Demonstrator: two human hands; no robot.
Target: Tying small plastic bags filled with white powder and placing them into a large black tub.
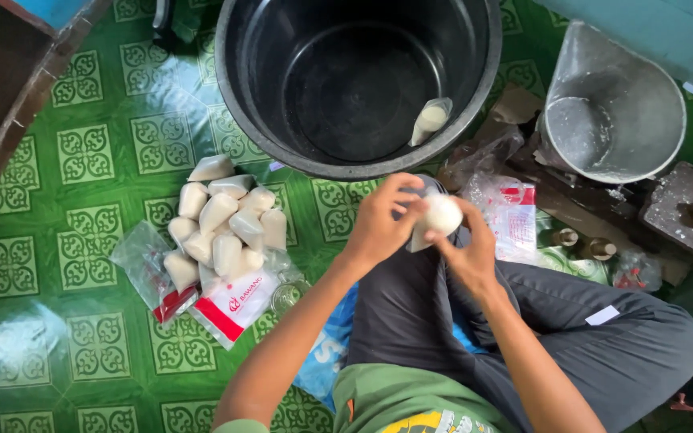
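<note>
I hold a small plastic bag of white stuff (441, 216) above my lap, my left hand (380, 223) closed around its left side and my right hand (468, 255) pinching it from the right and below. Just beyond it on the green patterned floor (98, 152) stands a big black tub (358, 80) with one filled bag (428, 121) lying inside near its right wall. To my left a pile of filled bags (222, 228) rests beside flat empty plastic bags (234, 309), and a grey bucket (611, 108) stands to the right.
</note>
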